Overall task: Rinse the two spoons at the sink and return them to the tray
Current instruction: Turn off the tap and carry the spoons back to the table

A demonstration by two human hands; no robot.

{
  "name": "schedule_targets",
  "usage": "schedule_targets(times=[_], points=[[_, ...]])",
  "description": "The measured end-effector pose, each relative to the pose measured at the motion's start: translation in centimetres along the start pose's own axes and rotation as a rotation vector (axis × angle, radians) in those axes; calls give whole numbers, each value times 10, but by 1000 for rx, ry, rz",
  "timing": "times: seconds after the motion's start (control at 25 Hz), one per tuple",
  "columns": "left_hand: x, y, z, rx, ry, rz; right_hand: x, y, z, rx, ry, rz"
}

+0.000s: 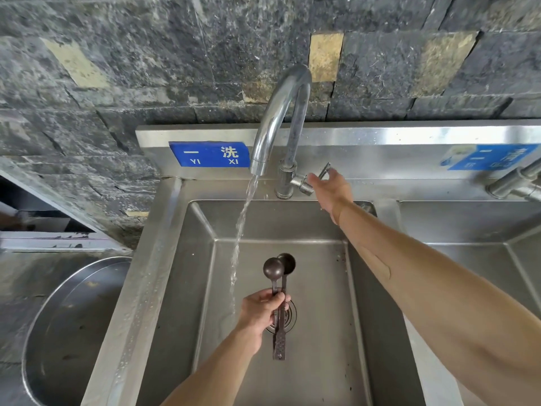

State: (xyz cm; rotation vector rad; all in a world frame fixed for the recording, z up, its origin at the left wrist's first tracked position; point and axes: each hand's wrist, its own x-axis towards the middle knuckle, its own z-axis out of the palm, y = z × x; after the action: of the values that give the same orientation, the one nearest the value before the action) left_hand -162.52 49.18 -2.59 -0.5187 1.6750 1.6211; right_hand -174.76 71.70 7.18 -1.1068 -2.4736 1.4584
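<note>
My left hand (261,310) grips two dark brown spoons (279,271) together by their handles, bowls pointing away from me, over the steel sink basin (322,332). The spoon bowls sit just right of the water stream (238,244) that runs from the curved tap (281,112); they look apart from the stream. My right hand (332,190) reaches to the tap's lever handle (323,171), fingers at it. No tray for the spoons is clearly shown.
The drain strainer (288,315) lies under my left hand. A second basin (474,259) with another tap (515,183) is at right. A large round steel basin (73,317) stands left of the sink. A dark stone wall (175,54) rises behind.
</note>
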Motion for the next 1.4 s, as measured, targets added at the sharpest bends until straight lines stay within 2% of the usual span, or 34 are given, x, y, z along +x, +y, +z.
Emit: schedule_targets(times=[0.2, 0.52, 0.76, 1.04, 1.24, 1.4], points=[[8, 1, -3, -4, -13, 6, 29, -3, 5, -130, 89, -20], [14, 0, -2, -12, -42, 4, 35, -10, 13, -436, 173, -171], [14, 0, -1, -33, -60, -6, 30, -21, 14, -502, 231, -228], [12, -1, 0, -25, -53, -5, 35, -29, 13, -621, 197, -239], [10, -3, 1, -35, -59, 4, 42, -34, 11, -626, 159, -191], [6, -7, 5, -26, -44, 10, 39, -29, 7, -513, 153, -128]])
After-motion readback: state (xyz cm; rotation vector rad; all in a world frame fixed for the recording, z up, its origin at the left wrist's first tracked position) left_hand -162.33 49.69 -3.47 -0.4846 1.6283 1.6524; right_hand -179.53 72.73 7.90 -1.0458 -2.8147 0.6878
